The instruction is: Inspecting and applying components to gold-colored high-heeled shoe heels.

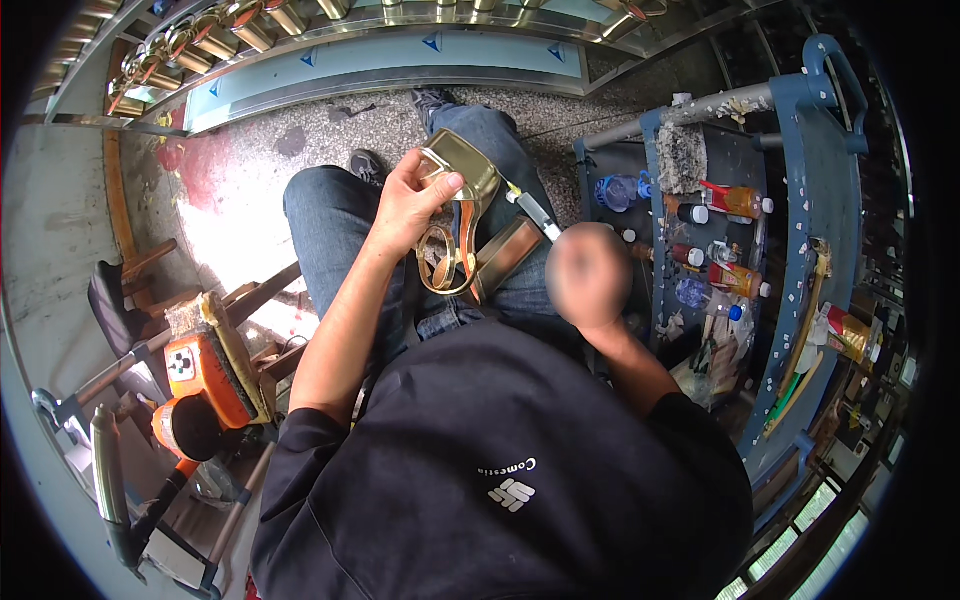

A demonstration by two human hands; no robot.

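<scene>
My left hand (415, 205) grips a shiny gold platform sandal (465, 168) by its front, fingers and thumb closed round it. The sandal's gold strap (436, 262) loops below my fingers, and a tapered gold block heel (508, 255) slants over my lap. To the right, my right hand (590, 275) is smeared by a blur that hides its fingers. Out of it, toward the sandal, points a slim grey syringe-like applicator (534, 212) with a yellow-green fitting and a thin tip. The tip comes close to the sandal's edge; whether it touches I cannot tell.
Gold heeled shoes (210, 40) line a rack along the far side. On the right stands a blue-framed cart (810, 200) with several bottles (735, 200) in it. An orange machine (200, 360) sits beside my left arm, near metal tubing.
</scene>
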